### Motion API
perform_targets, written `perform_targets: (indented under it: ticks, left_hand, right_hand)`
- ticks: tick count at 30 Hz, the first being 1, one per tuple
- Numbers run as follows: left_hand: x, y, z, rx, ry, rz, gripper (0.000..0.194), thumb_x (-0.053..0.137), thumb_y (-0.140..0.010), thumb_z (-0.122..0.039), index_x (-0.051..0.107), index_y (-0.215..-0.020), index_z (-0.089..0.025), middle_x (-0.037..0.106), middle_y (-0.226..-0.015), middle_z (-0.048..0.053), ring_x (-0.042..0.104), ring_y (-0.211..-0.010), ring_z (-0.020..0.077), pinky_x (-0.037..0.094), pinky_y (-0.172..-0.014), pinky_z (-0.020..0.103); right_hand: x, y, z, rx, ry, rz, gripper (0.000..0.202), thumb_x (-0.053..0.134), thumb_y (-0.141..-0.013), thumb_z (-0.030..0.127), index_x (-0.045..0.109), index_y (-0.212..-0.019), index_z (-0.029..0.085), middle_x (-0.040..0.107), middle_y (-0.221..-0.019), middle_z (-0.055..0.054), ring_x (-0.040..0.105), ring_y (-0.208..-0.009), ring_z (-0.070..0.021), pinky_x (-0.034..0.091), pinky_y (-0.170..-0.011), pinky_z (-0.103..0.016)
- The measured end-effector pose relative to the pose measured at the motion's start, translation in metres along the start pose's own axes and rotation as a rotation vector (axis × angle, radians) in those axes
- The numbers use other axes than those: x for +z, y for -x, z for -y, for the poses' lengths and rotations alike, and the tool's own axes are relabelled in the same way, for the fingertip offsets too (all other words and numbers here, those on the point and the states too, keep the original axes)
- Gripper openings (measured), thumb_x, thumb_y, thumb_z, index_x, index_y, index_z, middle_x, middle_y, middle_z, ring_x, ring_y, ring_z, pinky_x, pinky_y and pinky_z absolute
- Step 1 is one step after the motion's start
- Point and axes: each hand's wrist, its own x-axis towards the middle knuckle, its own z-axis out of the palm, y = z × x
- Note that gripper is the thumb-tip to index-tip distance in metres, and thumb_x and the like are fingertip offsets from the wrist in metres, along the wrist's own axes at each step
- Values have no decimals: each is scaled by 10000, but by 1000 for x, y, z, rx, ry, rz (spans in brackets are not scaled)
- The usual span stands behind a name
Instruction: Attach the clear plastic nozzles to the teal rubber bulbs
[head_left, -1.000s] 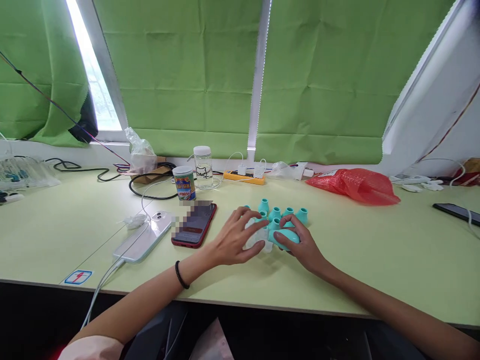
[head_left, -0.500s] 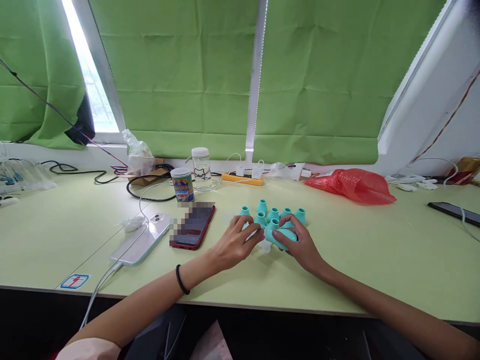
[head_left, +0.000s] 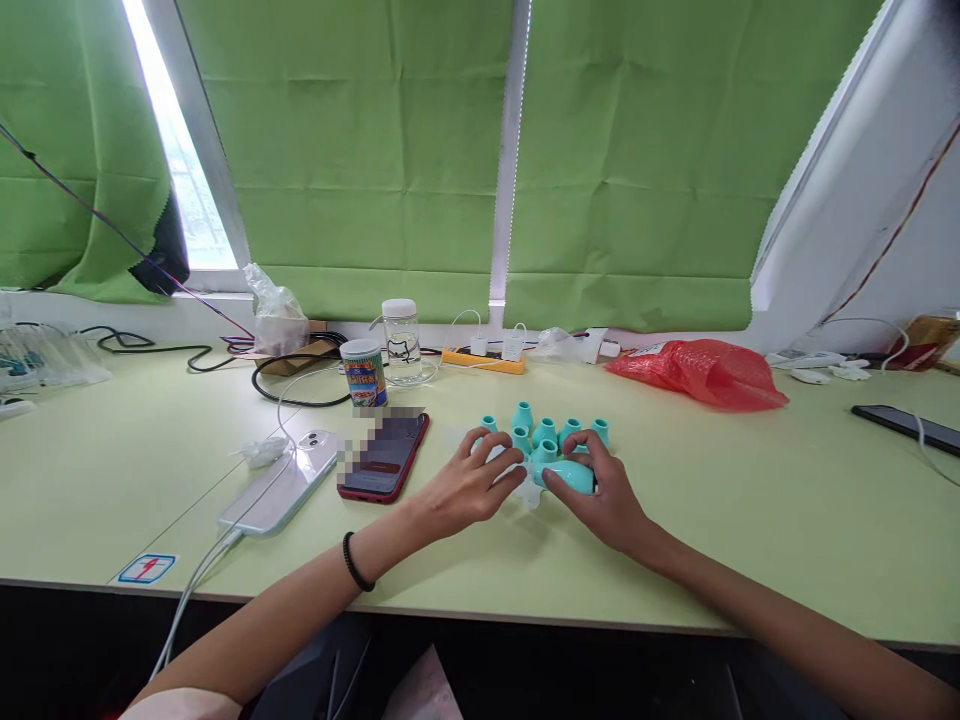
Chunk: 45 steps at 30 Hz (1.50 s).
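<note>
At the left, we see a white cable (head_left: 232,540) plugged into a pale phone (head_left: 279,488); we think a passing forearm could snag it and drag the phone across the counter (head_left: 712,540). Next, the left hand (head_left: 484,478) has its fingers bent and thumb near the forefinger, beside a translucent bit (head_left: 531,492); we cannot tell whether it grips that. Its knuckles are close to the standing turquoise pieces (head_left: 545,434), so a careless lift could tip one, and because they are bunched, it might topple neighbours. The held turquoise piece (head_left: 568,476) lies sideways near the counter, between the two hands, just in front of that cluster. The right hand (head_left: 606,505) pinches it between thumb and fingers; its glossy, rounded side could slip if we press off-centre.

Counting from the left, we find one pale phone, one printed cup (head_left: 364,375), one red-cased phone (head_left: 384,460), one lidded jar (head_left: 402,342) and one orange power strip (head_left: 484,361). We count seven standing turquoise pieces, though the hands may hide others, and one held. Farther right are one red bag (head_left: 701,375) and one dark device (head_left: 911,428).
</note>
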Motion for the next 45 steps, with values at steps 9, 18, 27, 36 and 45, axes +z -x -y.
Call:
perform_targets:
  ticks: [9,18,27,36,45]
  left_hand:
    - [1,2,-5,146,-241,-20,147,385,-787,-103,527,-807,-136,565,-875,63,444,-889,181,344,-781,381]
    - [6,3,-5,17,-140,26,120,370,-793,-114,485,-821,-135,551,-752,48,453,-842,180,350,-765,373]
    - [9,2,-6,-120,-1,-69,64,401,-778,-131,463,-764,-128,538,-694,46,448,-798,185,390,-675,336]
    - [3,-1,-6,-222,140,27,260,432,-786,-256,458,-1031,-174,495,-1062,103,399,-933,211,385,-755,385]
    - [11,5,-5,-84,212,-160,91,476,-762,-134,536,-828,-151,593,-863,49,461,-823,159,424,-650,308]
  right_hand:
    - [0,2,2,-37,21,-4,261,528,-679,332,321,-791,218,393,-549,58,340,-413,-78,290,-400,-206]
    - [1,0,1,28,-77,3,260,541,-667,328,335,-784,221,425,-570,50,399,-451,-94,306,-413,-212]
    - [-3,-8,3,401,-327,132,277,512,-663,439,362,-753,223,432,-560,67,428,-410,-74,315,-368,-181]
    - [-3,-9,1,390,-309,139,288,525,-648,445,369,-753,226,451,-571,58,438,-420,-89,349,-368,-206]
    - [0,-7,2,408,-326,99,298,533,-648,423,347,-782,233,451,-582,65,433,-424,-81,378,-384,-212]
